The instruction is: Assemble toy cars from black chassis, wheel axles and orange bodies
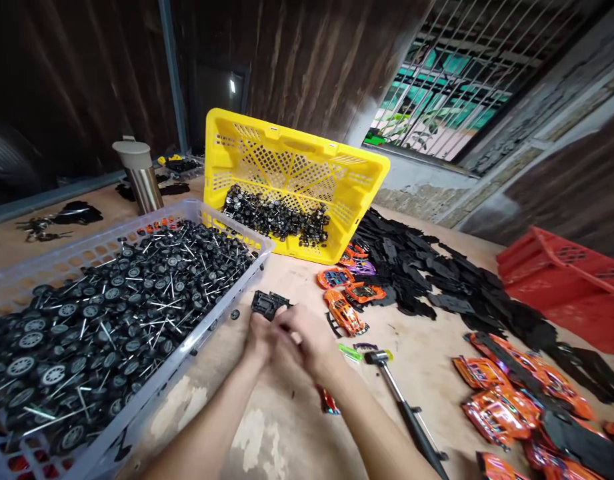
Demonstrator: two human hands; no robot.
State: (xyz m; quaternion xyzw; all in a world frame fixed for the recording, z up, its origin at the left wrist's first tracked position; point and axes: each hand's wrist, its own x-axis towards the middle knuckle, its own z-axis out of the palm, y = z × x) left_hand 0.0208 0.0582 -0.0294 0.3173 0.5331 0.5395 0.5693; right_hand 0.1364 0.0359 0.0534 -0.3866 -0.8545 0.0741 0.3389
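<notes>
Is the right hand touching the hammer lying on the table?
Apart. The head view shows bare tabletop between the right hand and the hammer; both hands hold a black plastic part.

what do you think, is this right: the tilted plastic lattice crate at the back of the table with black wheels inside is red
No: the head view shows the tilted plastic lattice crate at the back of the table with black wheels inside is yellow.

bare tabletop [427,353] mid-right, wheel basket [227,305] blocks left, hammer [401,400] + car shells [344,313] right
</notes>
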